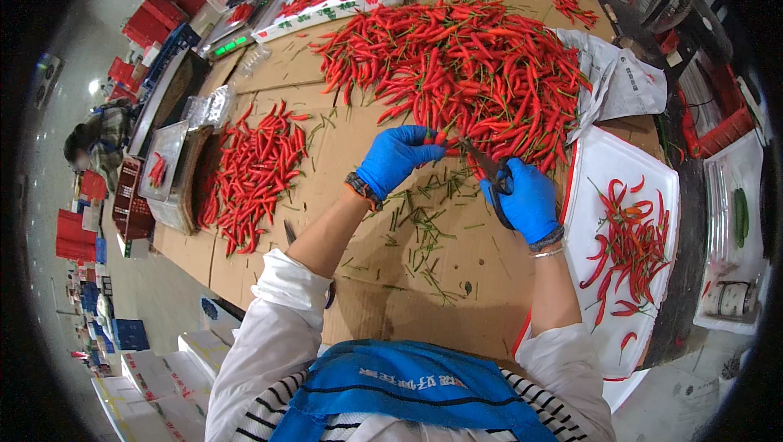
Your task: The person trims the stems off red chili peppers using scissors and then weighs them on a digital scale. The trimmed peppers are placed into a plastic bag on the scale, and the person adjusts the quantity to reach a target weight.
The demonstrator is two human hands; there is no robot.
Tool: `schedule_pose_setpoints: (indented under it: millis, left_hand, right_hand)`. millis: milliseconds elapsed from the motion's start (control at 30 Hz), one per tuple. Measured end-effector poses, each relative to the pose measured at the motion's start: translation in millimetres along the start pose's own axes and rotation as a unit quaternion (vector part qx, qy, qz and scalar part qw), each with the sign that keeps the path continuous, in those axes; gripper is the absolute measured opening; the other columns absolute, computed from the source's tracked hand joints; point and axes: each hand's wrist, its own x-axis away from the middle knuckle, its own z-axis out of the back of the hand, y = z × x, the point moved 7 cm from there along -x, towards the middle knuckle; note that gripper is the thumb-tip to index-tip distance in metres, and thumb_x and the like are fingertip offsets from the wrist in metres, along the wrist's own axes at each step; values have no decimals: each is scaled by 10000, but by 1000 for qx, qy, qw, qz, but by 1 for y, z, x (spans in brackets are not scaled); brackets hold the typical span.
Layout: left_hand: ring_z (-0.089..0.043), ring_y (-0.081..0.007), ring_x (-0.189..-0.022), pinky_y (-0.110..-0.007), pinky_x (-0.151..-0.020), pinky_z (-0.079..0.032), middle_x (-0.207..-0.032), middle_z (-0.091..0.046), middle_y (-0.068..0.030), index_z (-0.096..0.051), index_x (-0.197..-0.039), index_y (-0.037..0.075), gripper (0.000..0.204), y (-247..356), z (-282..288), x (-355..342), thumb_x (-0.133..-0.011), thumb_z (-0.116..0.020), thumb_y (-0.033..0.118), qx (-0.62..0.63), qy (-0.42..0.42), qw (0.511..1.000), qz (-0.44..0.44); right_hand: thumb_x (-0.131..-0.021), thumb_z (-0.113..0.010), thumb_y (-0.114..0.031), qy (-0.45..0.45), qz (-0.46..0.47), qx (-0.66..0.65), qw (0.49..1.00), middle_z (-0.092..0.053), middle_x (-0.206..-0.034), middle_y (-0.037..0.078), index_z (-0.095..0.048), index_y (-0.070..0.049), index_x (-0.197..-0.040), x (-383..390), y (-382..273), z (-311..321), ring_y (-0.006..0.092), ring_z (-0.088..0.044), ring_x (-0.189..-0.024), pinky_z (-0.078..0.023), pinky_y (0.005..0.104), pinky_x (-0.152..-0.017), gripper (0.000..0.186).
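From my remote post, I record the left hand (397,161) pinching a red chilli (438,139), partly hidden by fingers, at the near edge of the large heap (457,75); the right hand (526,201) grips dark scissors (482,161) beside it. I find the cardboard-covered bench (391,303) littered with green stem pieces (421,238), red crates (155,18) stacked beyond.

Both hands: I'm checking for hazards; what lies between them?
In the head view, the scissors' blades extend from the right hand toward the red chili in the left hand.
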Motion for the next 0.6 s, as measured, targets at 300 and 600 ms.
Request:
schedule_pose_setpoints:
  millis: [300,600]
  left_hand:
    - [-636,-249,-629,-333,-586,-484,-730,-652,-141,-714,-909,82,320,31,-9,15,-741,-744,353,-273,123,950,-93]
    - [-636,-227,-621,-331,-578,-480,-734,-665,-129,-707,-940,59,313,36,-4,15,-756,-744,310,-289,127,945,-86]
  right_hand:
    - [-713,-729,-394,14,40,45,998,-620,-714,146,-580,-70,-801,1,-17,6,364,-611,-674,-474,444,-568,367]
    - [-755,-694,-432,6,15,42,999,-628,-680,136,-587,-92,-844,4,-5,0,374,-612,-631,-467,452,-540,367]
